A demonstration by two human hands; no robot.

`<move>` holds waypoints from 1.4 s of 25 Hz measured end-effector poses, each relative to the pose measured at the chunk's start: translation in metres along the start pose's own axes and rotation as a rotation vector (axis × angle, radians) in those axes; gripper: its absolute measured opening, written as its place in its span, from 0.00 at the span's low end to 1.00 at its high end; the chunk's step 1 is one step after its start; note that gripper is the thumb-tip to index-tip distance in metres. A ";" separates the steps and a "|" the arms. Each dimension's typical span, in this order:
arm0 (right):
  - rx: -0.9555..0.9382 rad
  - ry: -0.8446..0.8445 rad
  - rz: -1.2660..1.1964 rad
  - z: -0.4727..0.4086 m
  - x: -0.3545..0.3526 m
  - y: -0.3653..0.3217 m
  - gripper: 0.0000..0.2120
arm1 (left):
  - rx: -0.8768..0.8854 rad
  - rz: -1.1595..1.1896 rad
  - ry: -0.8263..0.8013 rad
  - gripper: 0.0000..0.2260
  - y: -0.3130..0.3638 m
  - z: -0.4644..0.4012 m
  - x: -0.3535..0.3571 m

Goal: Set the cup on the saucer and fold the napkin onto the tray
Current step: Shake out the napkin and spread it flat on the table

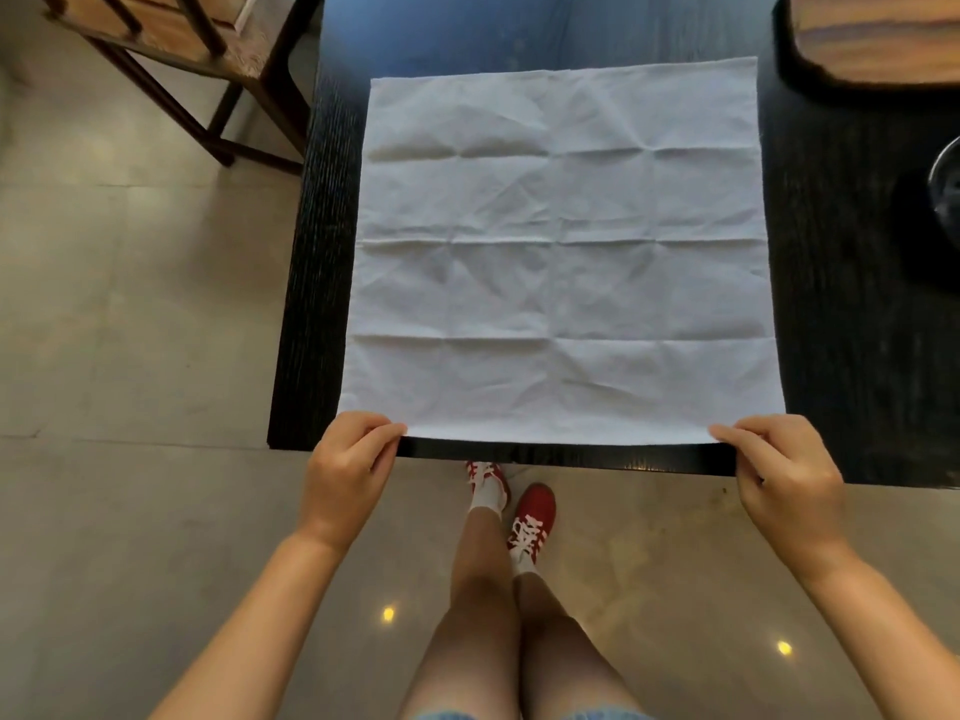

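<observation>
A white cloth napkin (561,252) lies spread flat and unfolded on the black table (841,304), creased into a grid. My left hand (348,459) pinches its near left corner at the table's front edge. My right hand (779,470) pinches the near right corner. A wooden tray (872,39) sits at the far right of the table, cut off by the frame. A glassy rounded object (948,184) shows at the right edge; I cannot tell whether it is the cup or the saucer.
A wooden chair (171,54) stands on the tiled floor to the left of the table. My legs and red shoes (530,517) are below the table's front edge.
</observation>
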State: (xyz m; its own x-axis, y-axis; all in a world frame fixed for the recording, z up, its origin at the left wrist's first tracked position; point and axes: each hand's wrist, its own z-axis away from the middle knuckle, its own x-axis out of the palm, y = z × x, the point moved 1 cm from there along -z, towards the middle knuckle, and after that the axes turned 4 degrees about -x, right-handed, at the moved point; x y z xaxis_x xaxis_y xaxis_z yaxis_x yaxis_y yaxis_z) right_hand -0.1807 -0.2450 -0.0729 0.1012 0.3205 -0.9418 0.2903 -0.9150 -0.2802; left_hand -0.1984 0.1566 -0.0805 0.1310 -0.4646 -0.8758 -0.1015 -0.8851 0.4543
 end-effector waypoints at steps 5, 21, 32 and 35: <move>0.055 0.068 -0.093 -0.005 -0.007 -0.022 0.15 | -0.093 0.036 0.054 0.15 0.017 -0.003 -0.001; 0.319 -0.295 0.189 -0.072 0.029 -0.015 0.32 | -0.218 -0.310 -0.270 0.29 0.009 -0.084 0.045; 0.032 -0.254 0.115 -0.189 0.069 -0.077 0.29 | 0.138 -0.290 -0.253 0.27 0.074 -0.181 0.084; -0.025 -0.308 0.143 -0.198 0.078 -0.054 0.29 | 0.184 -0.304 -0.324 0.28 0.048 -0.193 0.087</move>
State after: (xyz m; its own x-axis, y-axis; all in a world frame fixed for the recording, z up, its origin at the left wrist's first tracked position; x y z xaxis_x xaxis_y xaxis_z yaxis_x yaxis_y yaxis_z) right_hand 0.0000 -0.1220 -0.0944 -0.1488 0.0967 -0.9841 0.3178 -0.9377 -0.1402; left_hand -0.0019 0.0683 -0.1032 -0.1293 -0.1264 -0.9835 -0.2830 -0.9459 0.1588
